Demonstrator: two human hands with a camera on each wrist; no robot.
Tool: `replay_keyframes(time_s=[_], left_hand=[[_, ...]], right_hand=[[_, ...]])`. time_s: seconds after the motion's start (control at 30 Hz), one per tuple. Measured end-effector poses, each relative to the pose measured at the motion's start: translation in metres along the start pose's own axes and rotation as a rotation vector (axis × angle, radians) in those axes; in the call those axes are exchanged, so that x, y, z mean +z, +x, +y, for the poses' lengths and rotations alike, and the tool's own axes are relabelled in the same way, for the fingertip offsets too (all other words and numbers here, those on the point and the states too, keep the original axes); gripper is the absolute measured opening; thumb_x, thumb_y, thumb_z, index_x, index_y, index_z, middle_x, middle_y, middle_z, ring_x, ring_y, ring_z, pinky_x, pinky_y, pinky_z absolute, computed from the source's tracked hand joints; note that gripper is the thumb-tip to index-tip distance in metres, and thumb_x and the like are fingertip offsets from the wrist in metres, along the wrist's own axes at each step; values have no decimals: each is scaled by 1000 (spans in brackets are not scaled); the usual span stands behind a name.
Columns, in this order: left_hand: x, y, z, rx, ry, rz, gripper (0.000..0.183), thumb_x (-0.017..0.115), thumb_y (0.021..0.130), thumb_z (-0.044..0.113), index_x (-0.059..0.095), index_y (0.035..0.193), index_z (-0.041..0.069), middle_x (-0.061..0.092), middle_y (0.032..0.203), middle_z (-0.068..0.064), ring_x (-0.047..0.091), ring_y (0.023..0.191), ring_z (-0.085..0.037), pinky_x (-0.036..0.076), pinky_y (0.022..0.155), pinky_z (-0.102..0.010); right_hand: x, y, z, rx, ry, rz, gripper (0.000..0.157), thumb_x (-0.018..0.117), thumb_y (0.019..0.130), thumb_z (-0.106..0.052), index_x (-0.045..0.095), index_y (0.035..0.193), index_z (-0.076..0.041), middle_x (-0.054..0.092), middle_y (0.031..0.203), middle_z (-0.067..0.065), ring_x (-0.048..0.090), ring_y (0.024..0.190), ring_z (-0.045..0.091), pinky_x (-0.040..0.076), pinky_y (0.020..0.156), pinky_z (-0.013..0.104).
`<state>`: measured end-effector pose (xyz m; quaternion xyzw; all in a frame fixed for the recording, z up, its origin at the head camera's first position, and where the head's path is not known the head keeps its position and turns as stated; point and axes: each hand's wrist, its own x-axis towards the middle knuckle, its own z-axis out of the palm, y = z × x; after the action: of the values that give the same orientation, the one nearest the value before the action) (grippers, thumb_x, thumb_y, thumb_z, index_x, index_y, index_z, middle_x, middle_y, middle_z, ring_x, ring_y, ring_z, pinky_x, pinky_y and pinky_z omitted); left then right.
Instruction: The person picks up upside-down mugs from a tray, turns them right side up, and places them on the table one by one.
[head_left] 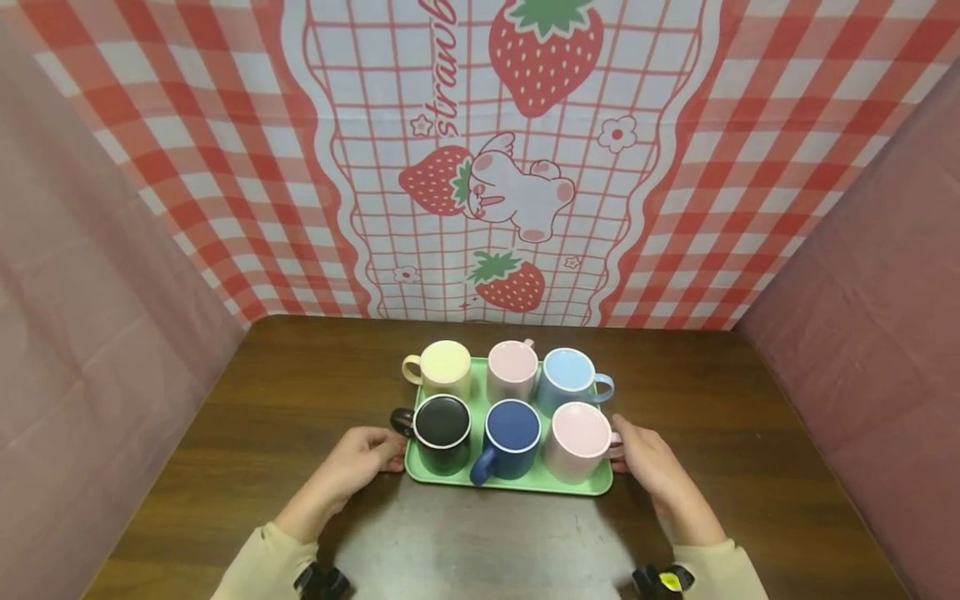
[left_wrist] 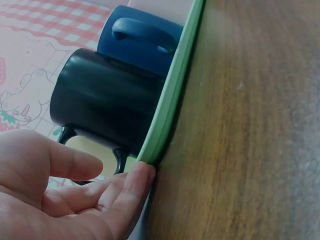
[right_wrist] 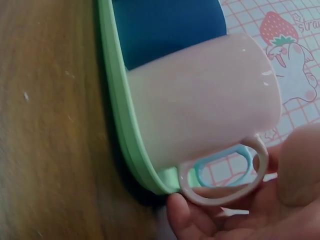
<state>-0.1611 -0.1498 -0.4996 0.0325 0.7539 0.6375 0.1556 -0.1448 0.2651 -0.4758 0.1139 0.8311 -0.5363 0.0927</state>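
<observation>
Several mugs stand upright on a green tray [head_left: 480,479]. In its front row are a black mug [head_left: 442,433], a dark blue mug [head_left: 513,437] and a pink mug [head_left: 579,442]. Behind them are a yellow mug [head_left: 446,367], another pink mug [head_left: 512,371] and a light blue mug [head_left: 567,379]. My left hand [head_left: 367,454] touches the tray's left end with its fingertips, below the black mug's handle; its thumb is raised off the tray. At the opposite end, my right hand [head_left: 647,457] has fingertips against the tray's corner, close by the front pink mug's handle [right_wrist: 225,200].
The tray is on a brown wooden table [head_left: 300,375]. A red-and-white checked cloth [head_left: 247,167] with strawberries hangs at the back edge, and pink curtains [head_left: 97,292] flank both sides. Handles of the outer mugs stick out past the tray's ends.
</observation>
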Motion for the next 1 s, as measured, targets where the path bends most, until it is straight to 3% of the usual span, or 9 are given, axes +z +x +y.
replay_keyframes(time_s=[0.1,0.2,0.33,0.47,0.63,0.8,1.0], left_hand=[[-1,0,0,-6,-13,-10,29,51,100,3,62,114,-20,69,106,-25,70,91,-28,60,82,-36],[-1,1,-1,-16,-23,-3,28,52,99,2,62,113,-20,69,105,-23,71,89,-27,60,80,-35],[-1,2,-1,-30,-39,-11,28,52,99,3,62,113,-20,70,102,-23,70,83,-24,60,76,-33],[0,2,-1,-30,-36,-5,28,52,99,3,62,112,-20,71,98,-22,70,79,-23,61,74,-34],[2,1,-1,6,30,29,27,53,99,3,63,109,-19,70,93,-21,71,77,-27,61,72,-38],[4,2,1,10,63,70,23,56,97,2,64,109,-16,70,95,-19,70,75,-27,61,69,-38],[4,7,0,25,57,86,25,56,94,-1,61,113,-15,70,95,-20,70,73,-27,61,68,-38]], right_hand=[[-5,-1,-1,-22,-90,-18,59,37,110,-39,60,126,13,72,106,18,68,89,21,57,78,35],[-11,-3,-2,-124,-267,25,60,37,109,-43,60,130,8,69,117,21,66,103,30,54,88,45],[-21,-5,-1,-409,-507,126,40,47,107,-33,68,125,-4,66,118,16,60,112,32,48,95,53],[-29,-7,-1,-707,-627,154,16,64,96,-14,74,108,-12,63,101,1,59,89,15,52,78,38],[-34,-7,-3,-938,-707,129,15,76,82,-10,73,96,-16,58,95,-6,56,79,7,50,67,27],[-35,-4,-3,-1053,-733,120,21,84,75,-8,73,90,-16,59,89,-7,57,76,9,50,65,24],[-35,-1,-1,-1072,-757,144,25,89,72,-7,74,90,-16,58,85,-8,56,73,8,49,62,24]])
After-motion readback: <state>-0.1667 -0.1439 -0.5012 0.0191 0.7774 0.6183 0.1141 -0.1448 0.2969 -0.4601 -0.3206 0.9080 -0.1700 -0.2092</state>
